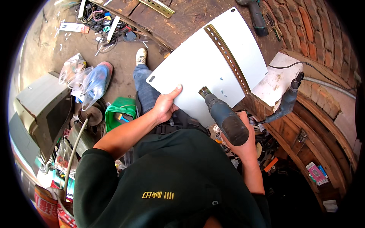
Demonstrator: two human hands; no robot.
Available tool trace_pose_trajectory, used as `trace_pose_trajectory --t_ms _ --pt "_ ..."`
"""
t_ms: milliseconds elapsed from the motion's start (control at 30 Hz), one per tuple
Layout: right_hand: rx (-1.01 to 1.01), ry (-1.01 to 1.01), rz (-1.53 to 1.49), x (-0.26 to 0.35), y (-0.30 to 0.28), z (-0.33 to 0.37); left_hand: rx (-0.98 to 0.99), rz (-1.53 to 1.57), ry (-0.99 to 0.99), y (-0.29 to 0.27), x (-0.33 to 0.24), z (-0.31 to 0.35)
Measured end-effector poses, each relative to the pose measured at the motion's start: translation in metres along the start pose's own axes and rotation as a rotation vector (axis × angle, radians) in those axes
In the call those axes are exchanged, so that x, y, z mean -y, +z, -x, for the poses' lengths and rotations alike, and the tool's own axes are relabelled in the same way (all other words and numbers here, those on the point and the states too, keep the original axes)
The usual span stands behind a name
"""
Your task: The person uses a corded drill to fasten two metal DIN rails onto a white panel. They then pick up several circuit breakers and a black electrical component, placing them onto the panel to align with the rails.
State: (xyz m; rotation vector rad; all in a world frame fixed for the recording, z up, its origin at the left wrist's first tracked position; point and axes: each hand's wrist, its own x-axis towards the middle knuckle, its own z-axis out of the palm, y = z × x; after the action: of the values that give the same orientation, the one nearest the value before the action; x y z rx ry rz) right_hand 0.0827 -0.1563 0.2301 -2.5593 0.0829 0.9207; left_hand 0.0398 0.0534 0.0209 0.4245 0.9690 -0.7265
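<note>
A white metal panel (186, 64) lies slanted in front of my body, partly on the brown workbench. My left hand (165, 105) grips its near left edge, thumb on top and the fingers hidden beneath. In my right hand (244, 140) is a dark cordless drill (227, 118), its front end pointing away from me and down at the panel. At its nose a short brassy piece of slotted rail (204, 91) sits on the panel; whether the bit touches it I cannot tell. A longer slotted mounting rail (227, 57) crosses the panel to the right.
A corded drill (284, 103) rests at the right, beside a white block (275, 81). Another drill (257, 21) and a spare rail (157, 7) lie on the bench (194, 17). A green bucket (110, 114), plastic bags (97, 81) and cable scraps (102, 24) are leftward.
</note>
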Motion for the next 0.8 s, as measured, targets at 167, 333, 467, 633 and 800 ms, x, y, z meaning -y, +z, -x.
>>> trace_pose_trajectory --t_ms 167,333,467,633,800 --pt "-0.017 0.003 0.03 -0.004 0.003 0.0 0.002 -0.009 0.016 0.003 -0.001 0.002" --pt "-0.012 -0.014 0.068 -0.002 0.003 0.0 -0.009 -0.019 0.014 0.002 -0.001 0.001" --pt "-0.003 -0.019 0.131 0.002 0.002 -0.002 -0.013 -0.014 0.007 0.003 -0.001 0.001" --pt "0.01 -0.03 0.127 0.007 0.0 -0.006 -0.022 -0.013 0.019 0.003 -0.001 0.001" --pt "0.022 -0.031 0.146 0.012 -0.003 -0.009 -0.035 0.029 0.03 0.007 -0.001 0.004"
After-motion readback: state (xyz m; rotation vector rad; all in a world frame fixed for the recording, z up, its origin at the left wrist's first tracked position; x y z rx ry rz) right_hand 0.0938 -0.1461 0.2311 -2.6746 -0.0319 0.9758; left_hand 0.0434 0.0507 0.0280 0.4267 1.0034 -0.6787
